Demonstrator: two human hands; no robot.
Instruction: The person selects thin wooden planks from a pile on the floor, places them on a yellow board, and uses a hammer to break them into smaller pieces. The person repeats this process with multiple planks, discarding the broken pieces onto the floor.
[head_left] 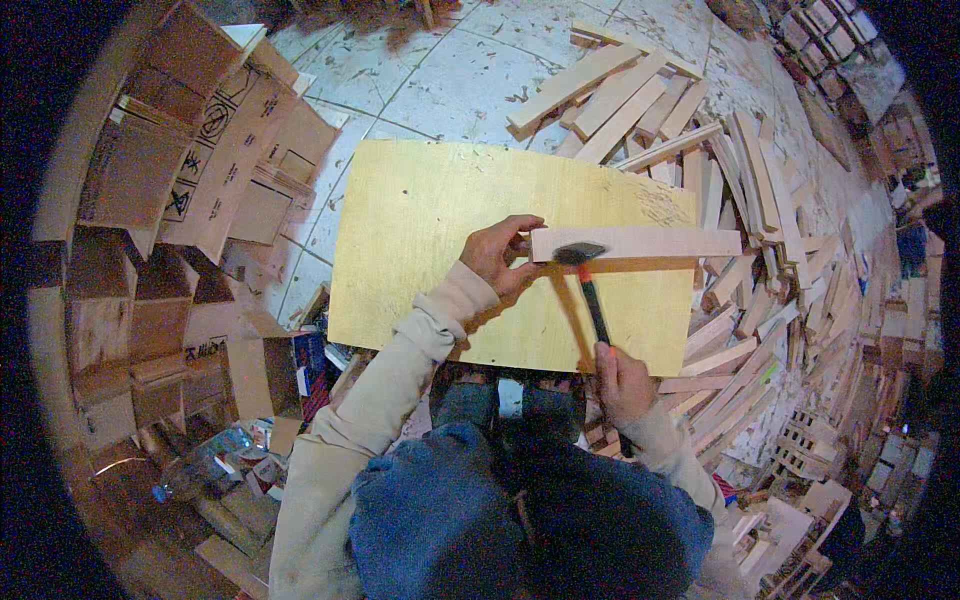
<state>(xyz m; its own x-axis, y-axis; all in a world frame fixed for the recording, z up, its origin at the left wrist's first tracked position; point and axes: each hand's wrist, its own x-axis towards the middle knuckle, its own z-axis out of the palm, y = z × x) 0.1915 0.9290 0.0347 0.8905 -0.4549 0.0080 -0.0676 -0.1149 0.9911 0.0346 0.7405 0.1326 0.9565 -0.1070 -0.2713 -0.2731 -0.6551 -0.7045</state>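
A pale wooden board (660, 243) lies lengthwise from left to right over a yellow plywood panel (420, 200), and its right end reaches past the panel's edge. My left hand (497, 258) grips the board's left end, thumb on the near side and fingers on the far side. In my right hand (624, 382) is a hammer (592, 305) with a dark head and a black handle with a red band. The hammer head is over the board, close to its left end; whether it touches the wood I cannot tell.
Loose wooden slats (625, 100) are heaped beyond the panel and down its right side. Open cardboard boxes (215, 170) line the left. A clear plastic bottle (228, 442) lies among scraps at lower left. Shavings dot the tiled floor (370, 70).
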